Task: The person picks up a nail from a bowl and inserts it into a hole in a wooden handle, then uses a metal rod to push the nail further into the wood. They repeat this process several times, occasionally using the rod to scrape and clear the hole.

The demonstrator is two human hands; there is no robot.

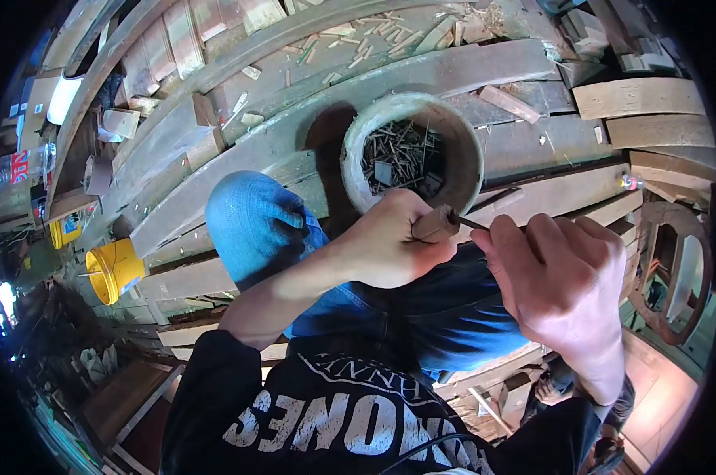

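My left hand [394,241] is closed around a short brown wooden piece [436,225], whose end sticks out past the thumb. A thin dark metal rod [474,225] runs from that end to my right hand [556,277]. The right fingers are curled tightly round the rod, and most of it is hidden in the fist. Just beyond my hands stands a round, worn bucket [469,150] holding many nail-like dark metal pieces [401,154] and a small pale square piece. Both hands are above my lap, over my blue jeans [255,222].
Wooden planks [287,150] make up the floor, with gaps between them. Small wood scraps [382,36] lie scattered at the far side. A yellow bucket [112,271] stands at the left. Stacked curved boards [643,99] and an oval wooden frame [675,269] are at the right.
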